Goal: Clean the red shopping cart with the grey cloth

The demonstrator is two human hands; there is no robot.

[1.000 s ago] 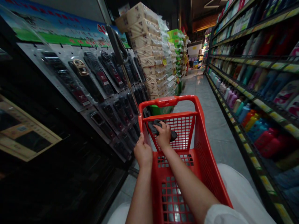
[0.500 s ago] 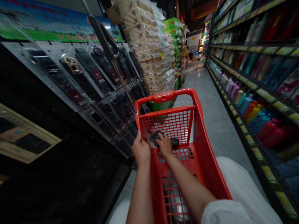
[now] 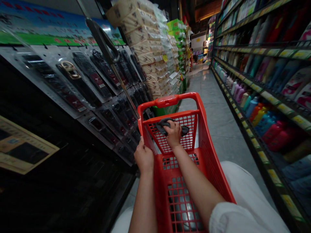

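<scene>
A red plastic shopping basket [image 3: 206,152] on wheels stands in front of me in a shop aisle. My right hand [image 3: 173,134] presses a dark grey cloth [image 3: 162,124] against the inside of the basket's far mesh wall, fingers closed on it. My left hand [image 3: 143,157] grips the basket's left rim. The basket's red handle [image 3: 170,100] arches above the cloth.
On the left hang packaged belts [image 3: 80,77] on a pegboard, with a long metal pole [image 3: 121,81] leaning there and stacked tissue packs [image 3: 150,48] beyond. Shelves of bottles [image 3: 257,110] line the right side. The tiled aisle floor [image 3: 209,106] runs ahead.
My right hand slid the cloth down to the bottom of the far mesh wall, then back up near its top. My left hand stayed on the rim.
</scene>
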